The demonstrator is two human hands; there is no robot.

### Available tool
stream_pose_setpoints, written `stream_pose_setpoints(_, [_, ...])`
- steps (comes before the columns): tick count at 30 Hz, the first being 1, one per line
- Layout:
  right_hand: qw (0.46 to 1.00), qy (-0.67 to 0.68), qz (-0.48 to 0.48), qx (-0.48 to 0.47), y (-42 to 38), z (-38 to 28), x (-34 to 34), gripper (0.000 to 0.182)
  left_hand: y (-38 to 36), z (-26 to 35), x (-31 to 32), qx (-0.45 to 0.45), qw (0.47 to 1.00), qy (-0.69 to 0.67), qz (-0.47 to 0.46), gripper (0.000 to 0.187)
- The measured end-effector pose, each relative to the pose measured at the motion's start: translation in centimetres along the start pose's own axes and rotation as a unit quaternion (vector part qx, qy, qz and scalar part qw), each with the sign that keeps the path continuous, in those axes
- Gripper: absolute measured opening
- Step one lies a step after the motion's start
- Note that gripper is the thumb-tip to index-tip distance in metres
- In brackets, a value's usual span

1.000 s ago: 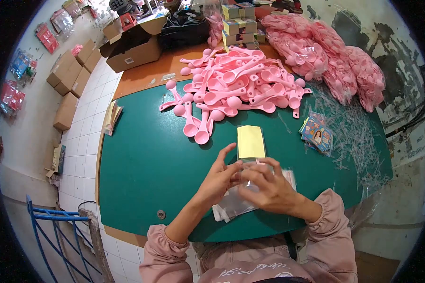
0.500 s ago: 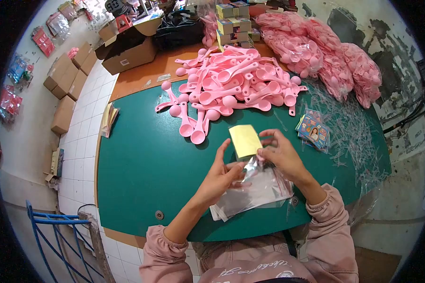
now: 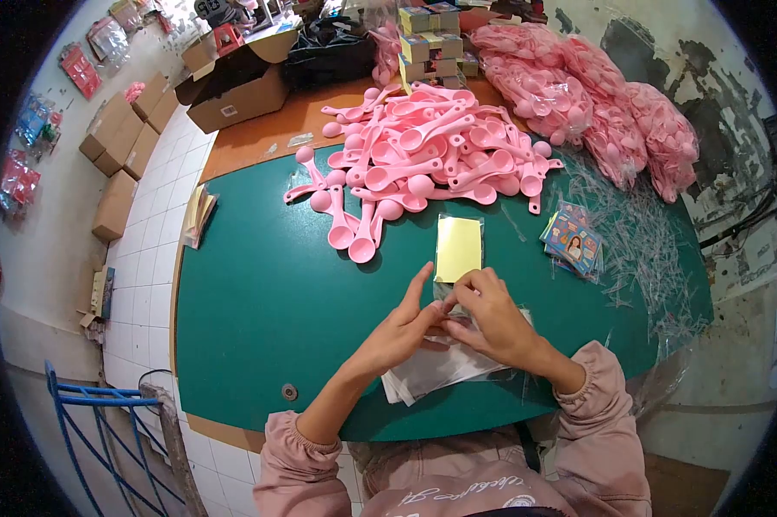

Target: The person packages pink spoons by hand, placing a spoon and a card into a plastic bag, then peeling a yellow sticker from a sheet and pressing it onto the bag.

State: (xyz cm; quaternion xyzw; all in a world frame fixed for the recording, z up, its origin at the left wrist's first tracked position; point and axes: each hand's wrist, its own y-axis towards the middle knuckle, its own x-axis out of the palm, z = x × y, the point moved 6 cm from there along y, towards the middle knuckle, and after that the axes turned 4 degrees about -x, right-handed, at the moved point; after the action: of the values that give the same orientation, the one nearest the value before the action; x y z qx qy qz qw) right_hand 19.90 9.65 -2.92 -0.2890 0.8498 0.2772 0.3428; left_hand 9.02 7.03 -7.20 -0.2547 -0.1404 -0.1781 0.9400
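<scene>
Yellow card (image 3: pixel 459 249), one piece, lies just ahead and right of left hand (image 3: pixel 399 334), whose forefinger is stretched, many pink spoons (image 3: pixel 427 159) farther ahead, clear bags (image 3: pixel 440 374) partly hidden beneath, right hand (image 3: pixel 497 322) curled, both holds I cannot tell, and one picture-card pile (image 3: pixel 574 243) rightward.

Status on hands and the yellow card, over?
Left hand, right hand close together, grip details unclear. Yellow card just beyond, yellow face showing. Clear bags beneath hands; nothing visibly blocking.
</scene>
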Motion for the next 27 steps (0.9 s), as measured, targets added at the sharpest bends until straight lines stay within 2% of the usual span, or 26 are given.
stream_pose_setpoints(4, [1.000,-0.012,-0.005,-0.005,0.0,-0.2,0.1,0.022,0.1,-0.3,-0.2,0.013,0.999,-0.031,0.014,0.053])
stream_pose_setpoints(6, [0.994,-0.083,-0.008,-0.072,-0.1,-1.0,0.4,0.021,0.4,-0.5,-0.5,0.023,0.999,-0.023,0.007,0.053])
stream_pose_setpoints(10, [0.983,-0.126,-0.029,-0.129,-0.1,-2.1,0.5,0.021,0.9,-0.6,-1.0,0.055,0.998,0.043,0.002,0.054])
stream_pose_setpoints(13, [0.985,0.070,-0.079,-0.139,0.1,-1.5,-1.6,0.018,1.1,-0.5,-1.6,0.054,0.997,0.020,0.052,0.049])
stream_pose_setpoints(14, [0.978,0.132,-0.081,-0.141,0.1,-1.0,-3.3,0.018,1.1,-0.2,-1.5,0.056,0.997,0.021,0.051,0.049])
stream_pose_setpoints(16, [0.952,0.289,-0.065,-0.080,-0.4,2.7,-8.4,0.017,0.9,0.5,-1.0,0.039,0.998,-0.044,0.009,0.045])
stream_pose_setpoints(17, [0.972,0.232,-0.028,0.010,-1.0,5.9,-11.8,0.020,0.8,0.6,-0.8,0.038,0.999,-0.037,0.001,0.036])
stream_pose_setpoints(18, [0.975,0.217,0.023,0.041,-1.7,9.9,-15.0,0.018,0.8,0.6,-0.8,0.041,0.999,-0.036,-0.003,0.036])
stream_pose_setpoints(19, [0.973,-0.145,0.048,0.174,-4.7,16.6,-18.1,0.018,0.9,0.2,-0.8,0.029,0.999,-0.030,-0.014,0.033])
stream_pose_setpoints(20, [0.826,-0.486,0.070,0.278,-4.9,16.6,-20.7,0.019,1.1,0.1,-0.8,0.020,0.999,-0.024,-0.024,0.031])
stream_pose_setpoints(22, [0.810,-0.504,0.087,0.287,-6.2,15.4,-20.7,0.023,1.0,0.1,-0.7,0.028,0.998,-0.046,-0.023,0.030])
stream_pose_setpoints(23, [0.796,-0.518,0.104,0.294,-5.3,12.3,-19.6,0.029,1.1,0.3,-0.8,0.035,0.997,-0.068,-0.019,0.030])
stream_pose_setpoints(24, [0.919,-0.342,0.165,0.105,-3.5,8.4,-16.8,0.040,1.1,0.2,-0.6,0.036,0.997,-0.068,-0.020,0.030])
stream_pose_setpoints(25, [0.977,-0.172,0.112,0.061,-1.7,4.5,-13.5,0.052,1.0,0.3,-0.5,0.041,0.995,-0.090,-0.023,0.029])
stream_pose_setpoints(26, [0.996,-0.015,0.050,0.069,-1.1,3.7,-9.3,0.055,1.0,0.4,-0.5,0.047,0.993,-0.110,-0.025,0.029])
stream_pose_setpoints(27, [0.998,0.014,0.019,0.053,-0.8,2.6,-6.3,0.049,1.0,0.4,-0.4,0.046,0.993,-0.102,-0.025,0.029])
